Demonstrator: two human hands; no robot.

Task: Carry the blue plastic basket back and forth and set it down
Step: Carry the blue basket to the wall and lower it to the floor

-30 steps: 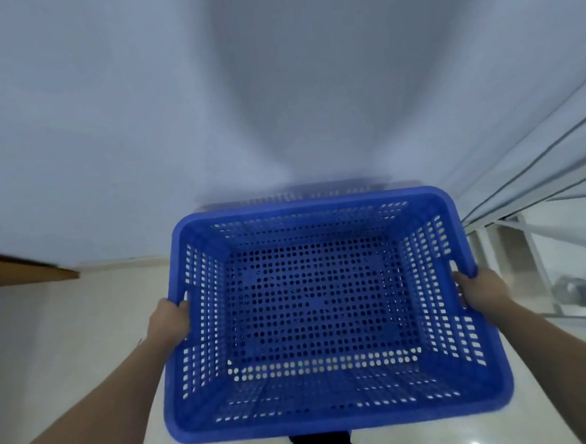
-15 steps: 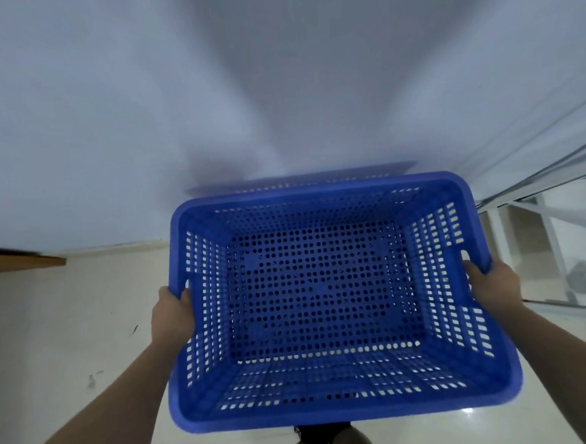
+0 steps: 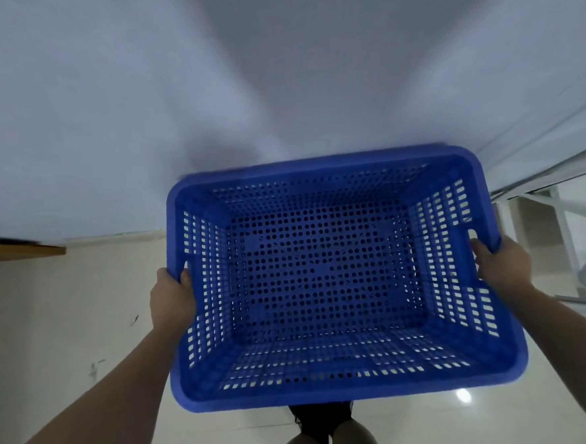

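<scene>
Head view looks down past my arms at the blue plastic basket (image 3: 326, 281), which I hold up in the air in front of me. It sits between my two hands, off the floor (image 3: 51, 339), with its far edge close to the pale wall (image 3: 140, 111).

My left hand (image 3: 172, 298) is curled shut around the left rim, right by the handle slot. My right hand (image 3: 503, 265) is curled shut around the right rim at the slot on that side. I think I hold one side each so the basket stays level and does not swing or tip. It is wide, so one hand would not do.

The basket is empty. I can see its floor full of small round holes and its walls full of little slots. With nothing inside, it should be light and easy to carry.

I keep it out in front, so my legs have room below. My knees (image 3: 332, 439) show just under its near edge.

A brown wooden edge (image 3: 19, 250) sticks in from the left, well apart from the basket. On the right is a glass panel with a white frame (image 3: 559, 226), near my right hand. I should watch that side when I turn.

I guess I am in the carrying part, and setting it down is not yet done.
</scene>
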